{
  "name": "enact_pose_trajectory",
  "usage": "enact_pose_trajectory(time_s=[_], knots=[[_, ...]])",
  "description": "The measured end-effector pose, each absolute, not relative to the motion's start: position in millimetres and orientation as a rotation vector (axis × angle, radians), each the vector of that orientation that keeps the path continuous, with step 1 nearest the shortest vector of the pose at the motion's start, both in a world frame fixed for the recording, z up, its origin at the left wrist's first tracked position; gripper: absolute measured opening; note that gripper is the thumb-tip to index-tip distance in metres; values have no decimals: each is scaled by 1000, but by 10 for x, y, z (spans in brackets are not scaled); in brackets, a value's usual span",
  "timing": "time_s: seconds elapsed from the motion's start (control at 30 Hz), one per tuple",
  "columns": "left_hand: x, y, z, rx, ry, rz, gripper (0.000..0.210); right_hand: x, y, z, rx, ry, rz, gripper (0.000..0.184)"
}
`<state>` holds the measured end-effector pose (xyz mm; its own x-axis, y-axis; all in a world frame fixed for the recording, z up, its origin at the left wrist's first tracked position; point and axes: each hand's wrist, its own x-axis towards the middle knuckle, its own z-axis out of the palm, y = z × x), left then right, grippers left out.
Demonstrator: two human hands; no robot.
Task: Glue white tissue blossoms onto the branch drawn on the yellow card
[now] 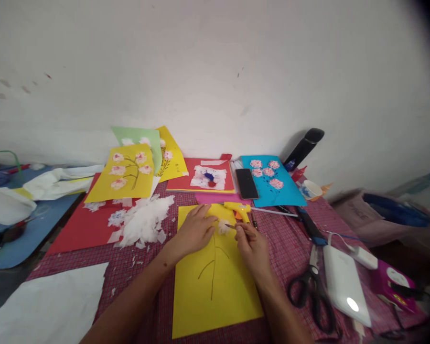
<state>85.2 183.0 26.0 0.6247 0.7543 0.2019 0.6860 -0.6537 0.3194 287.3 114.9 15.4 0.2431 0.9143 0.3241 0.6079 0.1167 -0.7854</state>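
Note:
A yellow sheet with a drawn stem and branches lies in front of me. A small white tuft of tissue sits on its upper part. My left hand rests on the sheet's upper left, fingers extended and fairly flat, just left of the tuft. My right hand pinches a slim pointed tool, its dark tip at the tuft's right side; I cannot tell whether it is a brush or a pencil. A yellow glue gun lies just beyond my hands, at the sheet's top edge.
Left lies a pile of torn white tissue on red paper. Finished flower sheets lean behind it. Beyond are a paint-stained pad, phone and blue flower sheet. Scissors and a white power bank lie right.

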Motion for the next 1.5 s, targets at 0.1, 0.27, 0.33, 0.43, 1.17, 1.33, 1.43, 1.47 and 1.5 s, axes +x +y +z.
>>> enact_pose_trajectory(time_s=[0.1, 0.27, 0.33, 0.43, 1.17, 1.33, 1.43, 1.47, 1.5], knots=[[850, 1905, 328, 2646, 1254, 500, 33, 2872, 1132, 136, -1597, -1453, 417, 31], [1028, 2032, 402, 2698, 1244, 449, 21, 2867, 1124, 126, -1594, -1467, 420, 30], [1123, 2075, 390, 2712, 1233, 424, 16, 2864, 1122, 125, -1593, -1466, 414, 28], [1222, 2115, 342, 2721, 1231, 412, 15, 2861, 1116, 127, -1578, -1459, 401, 28], [1189, 2119, 303, 2609, 1182, 542, 20, 2878, 1129, 119, -1576, -1393, 318, 32], [1168, 2115, 318, 2611, 1068, 520, 25, 2885, 1107, 82, -1570, -1322, 316, 30], [1166, 2111, 303, 2634, 1036, 496, 23, 2893, 1095, 77, -1576, -1274, 305, 29], [1168, 2109, 301, 2640, 1033, 490, 22, 2893, 1095, 84, -1579, -1284, 304, 29], [1170, 2106, 301, 2646, 1032, 485, 20, 2892, 1097, 96, -1581, -1300, 303, 30]])
